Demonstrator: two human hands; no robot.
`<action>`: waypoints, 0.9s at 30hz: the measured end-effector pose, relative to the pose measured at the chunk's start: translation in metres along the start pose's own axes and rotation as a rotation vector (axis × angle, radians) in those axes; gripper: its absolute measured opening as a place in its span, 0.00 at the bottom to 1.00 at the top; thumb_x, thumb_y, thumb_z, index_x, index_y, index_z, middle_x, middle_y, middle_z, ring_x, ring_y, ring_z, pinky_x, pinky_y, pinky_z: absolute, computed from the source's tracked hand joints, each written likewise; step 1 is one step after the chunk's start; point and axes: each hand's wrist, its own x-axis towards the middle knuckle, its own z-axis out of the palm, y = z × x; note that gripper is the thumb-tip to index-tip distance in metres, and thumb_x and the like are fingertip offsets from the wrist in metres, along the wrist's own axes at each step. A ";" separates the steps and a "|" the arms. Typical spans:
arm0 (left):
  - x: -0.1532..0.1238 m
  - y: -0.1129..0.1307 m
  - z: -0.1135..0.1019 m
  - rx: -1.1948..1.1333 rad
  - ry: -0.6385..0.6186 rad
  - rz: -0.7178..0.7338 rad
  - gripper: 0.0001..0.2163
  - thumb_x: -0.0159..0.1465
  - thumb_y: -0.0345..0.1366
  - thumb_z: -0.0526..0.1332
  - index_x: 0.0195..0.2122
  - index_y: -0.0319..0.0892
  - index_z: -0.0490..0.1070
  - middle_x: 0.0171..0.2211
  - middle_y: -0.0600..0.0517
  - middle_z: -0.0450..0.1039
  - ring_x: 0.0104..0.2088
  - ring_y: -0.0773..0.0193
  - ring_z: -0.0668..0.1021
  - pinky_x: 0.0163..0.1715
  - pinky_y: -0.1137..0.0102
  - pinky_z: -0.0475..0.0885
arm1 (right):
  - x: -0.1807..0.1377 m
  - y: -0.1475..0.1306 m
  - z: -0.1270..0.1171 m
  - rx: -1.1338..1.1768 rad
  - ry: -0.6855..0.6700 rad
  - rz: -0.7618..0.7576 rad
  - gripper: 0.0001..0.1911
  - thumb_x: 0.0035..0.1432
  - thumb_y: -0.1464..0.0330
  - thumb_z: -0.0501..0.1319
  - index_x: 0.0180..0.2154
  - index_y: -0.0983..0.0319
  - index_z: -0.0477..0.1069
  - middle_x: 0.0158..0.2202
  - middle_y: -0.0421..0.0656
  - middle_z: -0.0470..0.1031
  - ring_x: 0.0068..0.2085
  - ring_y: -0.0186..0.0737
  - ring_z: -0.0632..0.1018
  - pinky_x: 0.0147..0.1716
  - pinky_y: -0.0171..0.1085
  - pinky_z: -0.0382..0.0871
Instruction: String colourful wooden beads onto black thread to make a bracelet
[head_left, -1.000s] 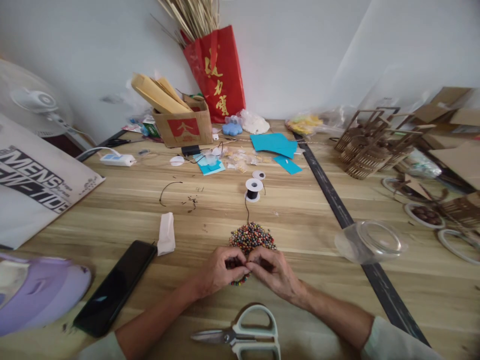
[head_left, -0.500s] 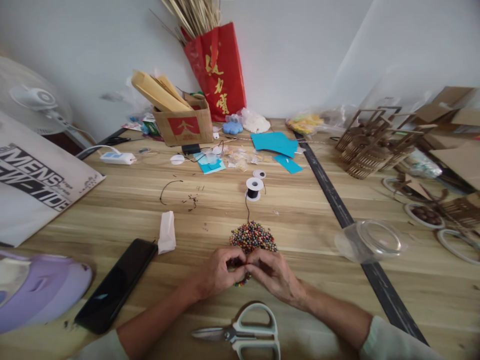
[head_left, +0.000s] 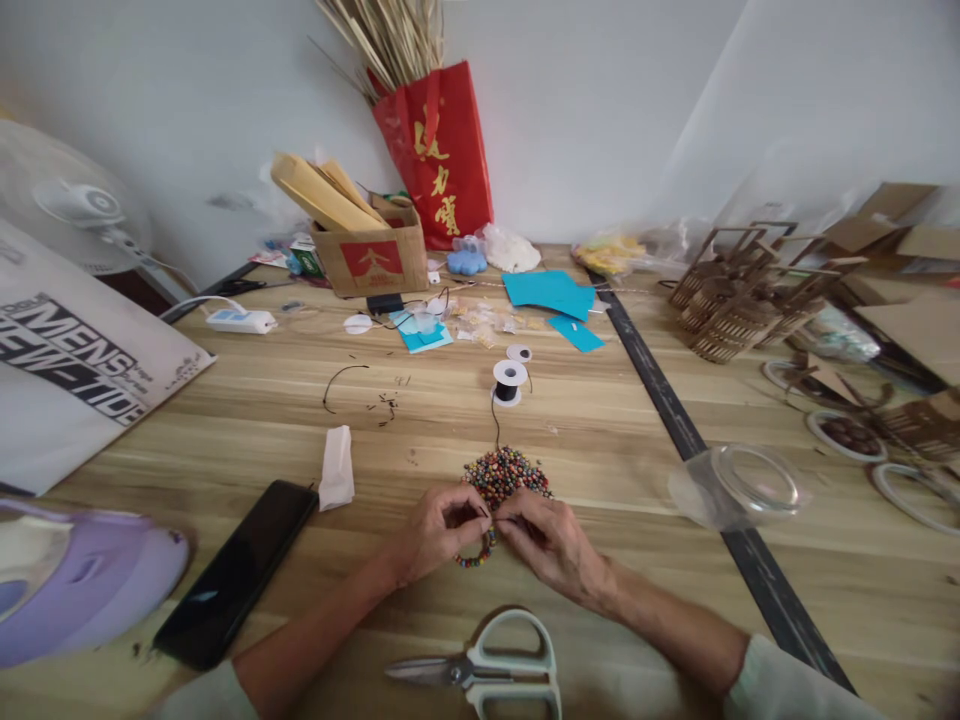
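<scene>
My left hand is closed in a pinch on the dark cord of a beaded string, whose colourful beads hang in a curve below the fingers. Close beside it, my right hand pinches too; its fingertips meet near the cord's end, and what lies between them is too small to make out. Just beyond both hands lies a heap of multicoloured beads. A spool of black cord stands behind the heap, and its cord runs down to the beads. Scissors with pale handles lie nearest me.
On the left are a black phone, a folded white paper and a purple device. To the right lies a clear plastic jar. Small woven baskets, blue cards and a cardboard box stand farther back.
My fingertips have drawn slightly apart, and the beaded loop now shows more beneath my left hand. The whole view has shifted a little.
</scene>
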 end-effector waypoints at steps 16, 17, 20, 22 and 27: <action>-0.004 0.000 0.006 0.088 0.033 0.071 0.06 0.59 0.33 0.60 0.27 0.37 0.72 0.25 0.51 0.72 0.27 0.67 0.71 0.29 0.74 0.65 | 0.003 -0.014 -0.002 -0.002 -0.021 0.076 0.05 0.64 0.72 0.55 0.37 0.61 0.70 0.30 0.42 0.74 0.30 0.34 0.75 0.28 0.31 0.68; -0.004 0.001 0.006 0.094 0.035 0.074 0.06 0.59 0.33 0.60 0.27 0.37 0.72 0.25 0.51 0.72 0.27 0.67 0.72 0.29 0.74 0.66 | 0.003 -0.013 -0.001 -0.006 -0.029 0.081 0.06 0.64 0.72 0.55 0.36 0.61 0.70 0.29 0.41 0.74 0.29 0.34 0.74 0.28 0.31 0.67; -0.004 0.002 0.006 0.099 0.033 0.051 0.06 0.59 0.33 0.61 0.26 0.37 0.72 0.25 0.51 0.72 0.28 0.66 0.72 0.30 0.74 0.66 | 0.003 -0.011 -0.001 -0.001 -0.033 0.073 0.06 0.64 0.72 0.55 0.34 0.61 0.70 0.30 0.42 0.74 0.31 0.35 0.74 0.30 0.31 0.67; -0.003 0.001 0.005 0.088 0.027 0.030 0.07 0.59 0.34 0.61 0.27 0.37 0.72 0.25 0.51 0.72 0.27 0.67 0.71 0.29 0.74 0.65 | 0.003 -0.011 -0.001 0.001 -0.030 0.073 0.06 0.64 0.72 0.55 0.35 0.61 0.69 0.31 0.42 0.74 0.32 0.35 0.74 0.31 0.31 0.67; 0.000 -0.004 0.004 0.018 0.003 -0.010 0.10 0.60 0.38 0.61 0.27 0.36 0.71 0.24 0.51 0.71 0.26 0.67 0.70 0.28 0.74 0.65 | 0.004 -0.012 -0.004 -0.022 -0.034 0.054 0.06 0.64 0.73 0.55 0.36 0.61 0.69 0.32 0.43 0.73 0.33 0.36 0.74 0.32 0.32 0.66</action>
